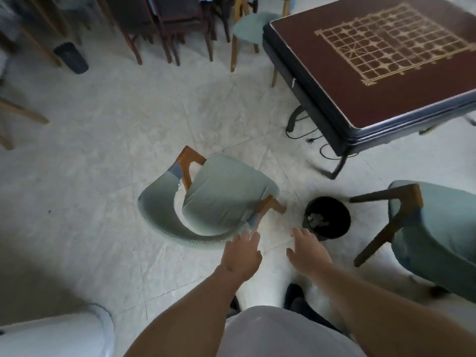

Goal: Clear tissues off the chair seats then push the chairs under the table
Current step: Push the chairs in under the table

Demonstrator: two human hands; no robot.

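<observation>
The near chair (219, 199) stands on the floor (103, 155) in the middle of the view, well apart from the bench (381, 81) at the far right. Its seat shows no tissue; crumpled white bits lie in the black bin (327, 217) just right of it. A second chair (432, 228) stands at the right edge, near the bench corner.

The left hand (242, 256) reaches forward with fingers straight and spread, fingertips at or just short of the right end of the curved backrest; contact is too blurred to tell. The right hand (309, 251) hovers open over the floor beside the bin, holding nothing.

The chair looks light to middling: a wooden frame, stiff, with soft padded covers that will give and slide under the fingers. Best hold is likely the backrest rim or the bare wooden arm posts, pushing low and level so the legs slide on the smooth tile without tipping. The bin and the cable under the bench lie near the path.
</observation>
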